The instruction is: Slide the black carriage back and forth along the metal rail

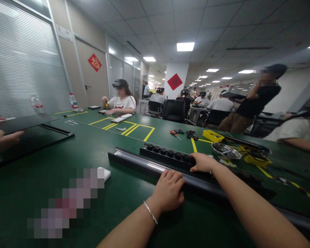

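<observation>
A long black rail (pixel 136 163) with a shiny top runs across the green table toward the lower right. My left hand (pixel 169 189) rests on this rail, its fingers curled over the top and the thumb at the near side. Just behind lies a second black rail (pixel 155 154) carrying a row of black round parts (pixel 171 153). My right hand (pixel 203 162) is at the right part of that row, fingers bent round its edge. What lies under its palm is hidden.
On the green table (pixel 93 151) are a metal bowl (pixel 226 151), a yellow bin (pixel 213 136), an orange screwdriver (pixel 175 134) and a white object (pixel 104 174). At the left, another person's hand (pixel 5 141) holds a dark panel. A person (pixel 121 100) sits across the table.
</observation>
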The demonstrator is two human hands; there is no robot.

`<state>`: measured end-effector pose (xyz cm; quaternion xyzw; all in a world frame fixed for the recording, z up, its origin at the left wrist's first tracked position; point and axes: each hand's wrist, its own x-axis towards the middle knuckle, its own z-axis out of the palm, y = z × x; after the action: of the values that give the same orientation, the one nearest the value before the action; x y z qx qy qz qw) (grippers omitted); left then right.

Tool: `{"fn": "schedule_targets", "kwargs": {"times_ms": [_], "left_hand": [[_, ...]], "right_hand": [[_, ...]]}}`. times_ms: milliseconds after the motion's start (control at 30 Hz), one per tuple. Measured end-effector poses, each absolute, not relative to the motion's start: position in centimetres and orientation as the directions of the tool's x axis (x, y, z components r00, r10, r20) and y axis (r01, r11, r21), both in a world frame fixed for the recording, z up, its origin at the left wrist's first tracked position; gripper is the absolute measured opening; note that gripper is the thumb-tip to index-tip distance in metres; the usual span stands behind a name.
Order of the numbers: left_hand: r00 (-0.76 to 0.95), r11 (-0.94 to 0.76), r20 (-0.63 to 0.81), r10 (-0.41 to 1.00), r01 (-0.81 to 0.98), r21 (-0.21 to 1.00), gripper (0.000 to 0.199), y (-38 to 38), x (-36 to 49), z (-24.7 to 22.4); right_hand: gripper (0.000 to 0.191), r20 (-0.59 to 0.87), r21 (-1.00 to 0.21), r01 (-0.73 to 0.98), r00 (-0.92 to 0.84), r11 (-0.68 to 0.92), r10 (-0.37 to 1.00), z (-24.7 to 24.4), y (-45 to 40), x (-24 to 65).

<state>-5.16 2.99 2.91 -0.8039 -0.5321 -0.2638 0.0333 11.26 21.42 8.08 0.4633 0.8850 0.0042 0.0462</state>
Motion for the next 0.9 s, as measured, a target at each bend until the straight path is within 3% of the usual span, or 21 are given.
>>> {"fn": "schedule_targets", "kwargs": {"times_ms": [167,400,633,900], "left_hand": [[0.203,-0.315,0.398,0.895,0.918,0.24,0.033,3.0,-4.4,2.8],[0.255,-0.374,0.391,0.885,0.888,0.268,0.04,3.1,-4.5,2.3],[0.349,-0.442,0.388,0.853,0.878,0.183,0.033,3.0,-4.8,2.1],[0.358,-0.446,0.403,0.843,0.883,0.148,0.042,3.2,-5.0,1.4]], "right_hand": [[0.08,-0.099,0.038,0.82,-0.566,0.571,0.819,7.5,22.2,10.1],[0.065,-0.142,0.028,0.813,-0.572,0.581,0.808,7.1,23.5,9.4],[0.058,-0.137,0.019,0.808,-0.581,0.588,0.802,7.5,22.7,9.4],[0.066,-0.074,0.013,0.839,-0.542,0.545,0.837,8.6,22.9,10.4]]}}
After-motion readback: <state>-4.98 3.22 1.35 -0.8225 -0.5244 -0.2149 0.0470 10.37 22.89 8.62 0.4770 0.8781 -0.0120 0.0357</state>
